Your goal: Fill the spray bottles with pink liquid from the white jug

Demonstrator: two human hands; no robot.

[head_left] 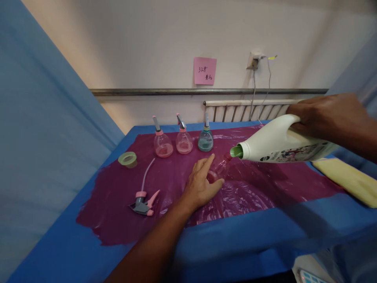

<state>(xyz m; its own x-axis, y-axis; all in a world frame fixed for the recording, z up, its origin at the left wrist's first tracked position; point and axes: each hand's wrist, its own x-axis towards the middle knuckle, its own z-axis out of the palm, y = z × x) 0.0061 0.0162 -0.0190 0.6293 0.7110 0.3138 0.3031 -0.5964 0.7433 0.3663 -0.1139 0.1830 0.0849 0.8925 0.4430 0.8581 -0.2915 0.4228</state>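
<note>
My left hand [203, 181] is wrapped round the lower part of a clear pink spray bottle [221, 166], which leans to the right without its spray head. Some pinkish liquid shows inside it. My right hand [315, 112] grips the handle of a pale green detergent jug [282, 143], tipped almost level. The jug's green spout [236, 151] is right at the bottle's mouth; whether liquid is flowing I cannot make out. A grey and pink spray head [143, 204] with its tube lies to the left of my left hand. A green cap [127, 159] sits farther left.
Two spray bottles with pink liquid [163, 147] [184, 144] and one with teal liquid [205, 141] stand at the back. A purple plastic sheet [118, 212] covers the blue table [218, 243]. A folded yellow cloth [347, 179] lies right. Behind are a radiator [235, 110] and wall.
</note>
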